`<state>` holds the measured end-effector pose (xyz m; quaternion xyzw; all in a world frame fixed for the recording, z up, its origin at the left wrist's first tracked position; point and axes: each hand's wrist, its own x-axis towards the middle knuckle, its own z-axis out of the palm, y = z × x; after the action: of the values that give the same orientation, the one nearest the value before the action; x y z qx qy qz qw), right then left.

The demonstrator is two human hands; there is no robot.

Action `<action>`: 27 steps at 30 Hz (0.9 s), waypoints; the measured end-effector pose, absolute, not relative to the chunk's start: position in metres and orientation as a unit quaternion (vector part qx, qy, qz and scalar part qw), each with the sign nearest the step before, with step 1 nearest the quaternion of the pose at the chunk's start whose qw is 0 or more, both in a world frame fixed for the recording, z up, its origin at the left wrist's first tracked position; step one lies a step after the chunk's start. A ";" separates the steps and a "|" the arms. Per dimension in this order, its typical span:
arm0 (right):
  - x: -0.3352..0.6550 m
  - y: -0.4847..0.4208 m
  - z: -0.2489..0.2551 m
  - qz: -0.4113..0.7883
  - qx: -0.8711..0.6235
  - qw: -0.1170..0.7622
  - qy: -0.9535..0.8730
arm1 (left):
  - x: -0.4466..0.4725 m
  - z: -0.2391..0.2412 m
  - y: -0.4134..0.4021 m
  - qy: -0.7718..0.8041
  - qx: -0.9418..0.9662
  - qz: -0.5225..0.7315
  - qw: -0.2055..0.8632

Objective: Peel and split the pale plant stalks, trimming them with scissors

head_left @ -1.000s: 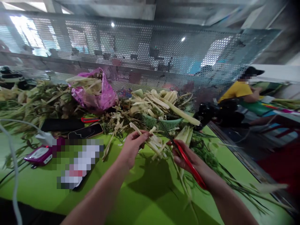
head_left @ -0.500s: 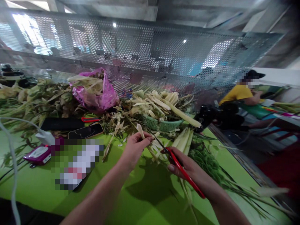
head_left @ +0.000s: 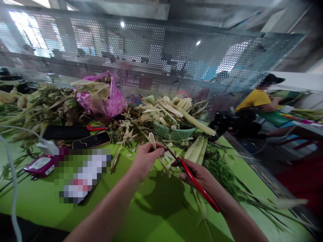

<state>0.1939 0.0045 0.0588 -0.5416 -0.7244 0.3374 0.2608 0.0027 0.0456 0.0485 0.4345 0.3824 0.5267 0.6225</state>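
Observation:
My left hand [head_left: 147, 156] pinches a pale, folded strip of corn husk [head_left: 152, 139], its rolled end standing up above the fingers. In my right hand [head_left: 195, 174] is a pair of scissors [head_left: 193, 181] with red handles. Their dark blades point up and left, the tips close to my left fingertips. Whether the blades touch the husk strip I cannot tell. Pale husk scraps [head_left: 165, 166] hang or lie just below and between the two hands. Behind them stands a green plastic basket [head_left: 174, 133] heaped with dry husks.
A pink plastic bag [head_left: 101, 104] of husks sits at the back left beside piled leaves. Nearer lie a phone [head_left: 92, 140], a red-handled tool [head_left: 96, 127] and a purple power strip [head_left: 40, 165]. Green fronds [head_left: 220, 174] lie right. A perforated metal screen [head_left: 151, 60] rises behind; a person [head_left: 253, 99] sits beyond.
Very little differs. My right hand and the scissors have shifted slightly left, toward my left fingers. The left hand keeps its pinch on the husk strip.

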 end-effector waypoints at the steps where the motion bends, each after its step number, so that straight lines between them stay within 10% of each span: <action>1: 0.194 0.005 0.058 0.334 -0.546 0.258 -0.724 | 0.003 0.049 0.046 0.384 0.434 0.525 0.623; 27: 0.174 0.009 0.048 0.388 -0.539 0.528 -0.529 | 0.016 0.031 0.040 0.330 0.658 0.283 0.615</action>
<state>0.1743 0.0092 0.0478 -0.5388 -0.5295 0.3880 0.5280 0.0163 0.0397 0.0310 0.6579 0.3296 0.2826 0.6153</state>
